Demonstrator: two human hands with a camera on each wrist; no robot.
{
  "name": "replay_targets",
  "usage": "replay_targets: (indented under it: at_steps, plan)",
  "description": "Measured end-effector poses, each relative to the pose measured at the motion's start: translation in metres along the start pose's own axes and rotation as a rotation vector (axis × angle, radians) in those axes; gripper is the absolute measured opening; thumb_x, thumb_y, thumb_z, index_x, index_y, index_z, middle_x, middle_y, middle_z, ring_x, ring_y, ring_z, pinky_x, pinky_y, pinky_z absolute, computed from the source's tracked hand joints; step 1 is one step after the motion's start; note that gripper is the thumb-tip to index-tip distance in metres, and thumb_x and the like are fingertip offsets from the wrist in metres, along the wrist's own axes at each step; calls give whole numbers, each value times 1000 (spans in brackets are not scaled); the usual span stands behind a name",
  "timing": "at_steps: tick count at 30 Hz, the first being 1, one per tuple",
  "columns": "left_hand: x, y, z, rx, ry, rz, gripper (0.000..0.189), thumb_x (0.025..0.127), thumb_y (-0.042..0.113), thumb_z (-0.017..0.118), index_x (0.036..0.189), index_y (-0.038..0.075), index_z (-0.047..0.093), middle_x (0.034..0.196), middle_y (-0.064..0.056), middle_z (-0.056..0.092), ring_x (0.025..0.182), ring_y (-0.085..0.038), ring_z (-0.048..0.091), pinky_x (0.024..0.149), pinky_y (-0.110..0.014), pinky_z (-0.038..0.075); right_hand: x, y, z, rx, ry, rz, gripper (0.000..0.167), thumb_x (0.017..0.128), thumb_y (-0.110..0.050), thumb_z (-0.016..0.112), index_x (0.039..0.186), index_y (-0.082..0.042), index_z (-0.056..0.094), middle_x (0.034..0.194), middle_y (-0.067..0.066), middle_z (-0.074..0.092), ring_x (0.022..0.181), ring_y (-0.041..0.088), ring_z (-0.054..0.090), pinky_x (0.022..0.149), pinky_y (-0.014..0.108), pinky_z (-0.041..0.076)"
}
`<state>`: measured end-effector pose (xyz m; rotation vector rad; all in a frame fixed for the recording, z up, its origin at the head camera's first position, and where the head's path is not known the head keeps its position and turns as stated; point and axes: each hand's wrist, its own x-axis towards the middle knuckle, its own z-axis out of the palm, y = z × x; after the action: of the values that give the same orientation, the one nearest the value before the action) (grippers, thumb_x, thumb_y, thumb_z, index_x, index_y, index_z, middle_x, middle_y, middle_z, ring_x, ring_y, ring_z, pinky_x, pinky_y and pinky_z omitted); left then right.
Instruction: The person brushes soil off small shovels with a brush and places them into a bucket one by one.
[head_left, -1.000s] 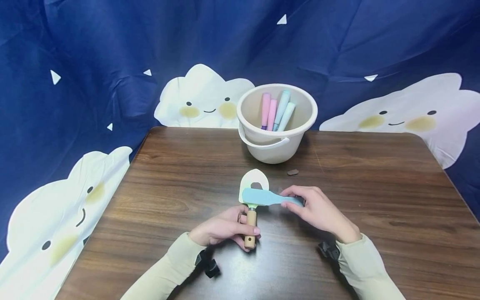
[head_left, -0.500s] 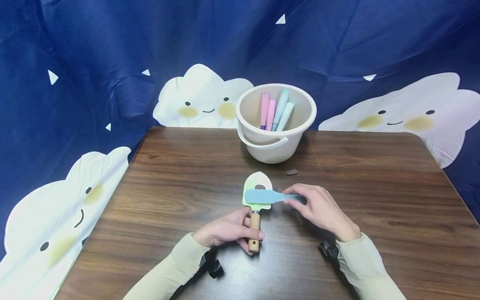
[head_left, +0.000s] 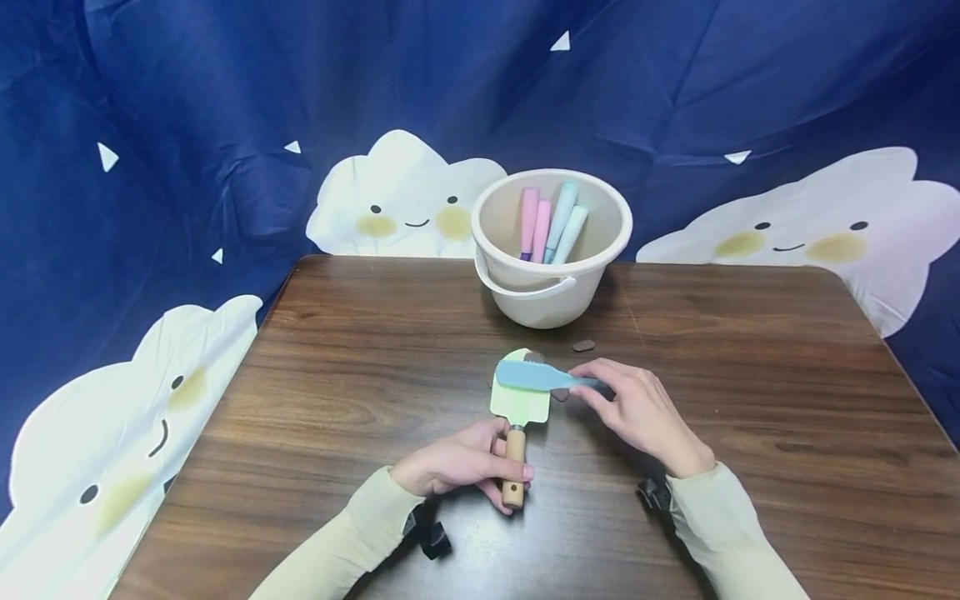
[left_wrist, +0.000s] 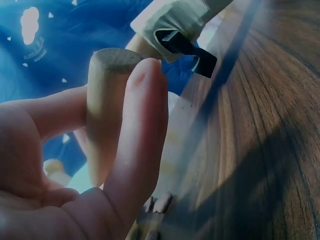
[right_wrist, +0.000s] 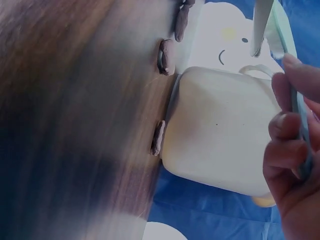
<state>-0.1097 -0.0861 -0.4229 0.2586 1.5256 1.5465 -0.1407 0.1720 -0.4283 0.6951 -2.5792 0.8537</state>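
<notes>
My left hand (head_left: 468, 458) grips the wooden handle (head_left: 513, 471) of a small trowel. Its pale green-white blade (head_left: 519, 408) points away from me. My right hand (head_left: 637, 408) pinches the narrow end of a flat light-blue tool (head_left: 534, 375), which lies crosswise over that blade and hides part of it. A dark brown piece (head_left: 534, 357) shows past the tool's far edge, by the blade's tip. Another brown piece (head_left: 561, 395) lies right of the blade. The left wrist view shows fingers and thumb around the handle (left_wrist: 107, 110); in the right wrist view the blue tool (right_wrist: 300, 120) appears edge-on.
Beyond the hands stands a white bucket (head_left: 543, 302) with pink (head_left: 529, 218) and light-blue (head_left: 562, 218) sticks in it. A brown lump (head_left: 583, 345) lies on the wooden table (head_left: 360, 350) before the bucket. Behind hangs a blue cloth (head_left: 405, 75) with clouds.
The trowel and left hand have shifted slightly right and toward me. The blue tool has moved toward the blade's tip. A brown piece now shows right of the blade.
</notes>
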Motion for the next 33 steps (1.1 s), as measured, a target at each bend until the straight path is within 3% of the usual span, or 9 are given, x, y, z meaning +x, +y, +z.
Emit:
replay_targets:
  at_steps: [5, 9, 13, 19, 23, 29, 33]
  plan:
    - [2, -4, 2, -6, -32, -8, 27, 88, 2, 64, 101, 4, 40, 80, -11, 65, 64, -19, 68, 60, -38, 61, 3, 3, 1, -11, 70, 59, 19, 87, -20, 73, 105, -15, 70, 97, -3, 72, 79, 12, 67, 69, 35, 53]
    - [3, -5, 2, -9, -26, 4, 28, 88, 1, 64, 100, 5, 39, 80, -10, 65, 65, -19, 68, 60, -38, 61, 4, 1, -1, 43, 68, 111, 20, 87, -20, 72, 105, -13, 70, 98, -1, 73, 87, 14, 68, 76, 36, 53]
    - [4, -4, 0, -5, 1, 16, 31, 88, 1, 65, 106, 1, 40, 82, -8, 65, 64, -18, 67, 59, -36, 61, 2, -4, -5, 126, -34, 150, 16, 88, -21, 72, 103, -17, 71, 93, -5, 72, 79, 10, 60, 71, 26, 49]
    - [5, 0, -2, 25, 20, 28, 36, 88, 1, 65, 114, -11, 42, 82, -5, 65, 64, -16, 65, 56, -32, 59, -1, -14, -11, 197, -226, 105, 14, 86, -24, 73, 100, -26, 70, 84, -14, 68, 72, 2, 57, 66, 21, 49]
    - [5, 1, -2, 45, 40, 30, 35, 87, 1, 66, 112, -10, 44, 83, -4, 66, 64, -17, 66, 55, -34, 59, -1, -17, -11, 197, -266, 85, 13, 86, -25, 74, 98, -28, 68, 78, -16, 65, 69, 0, 56, 65, 20, 49]
    - [3, 5, 1, 73, 48, 32, 34, 86, 0, 67, 110, -7, 44, 82, -3, 65, 63, -16, 67, 57, -33, 59, 3, -18, -13, 107, -190, 47, 14, 85, -22, 74, 97, -22, 67, 79, -14, 67, 65, 0, 54, 63, 22, 49]
    - [1, 6, 2, 55, 46, 32, 30, 86, -1, 66, 107, -6, 45, 82, -6, 64, 62, -16, 66, 56, -31, 59, 5, -14, -15, 52, -115, 61, 13, 85, -20, 73, 97, -18, 67, 78, -7, 69, 56, 2, 47, 55, 21, 44]
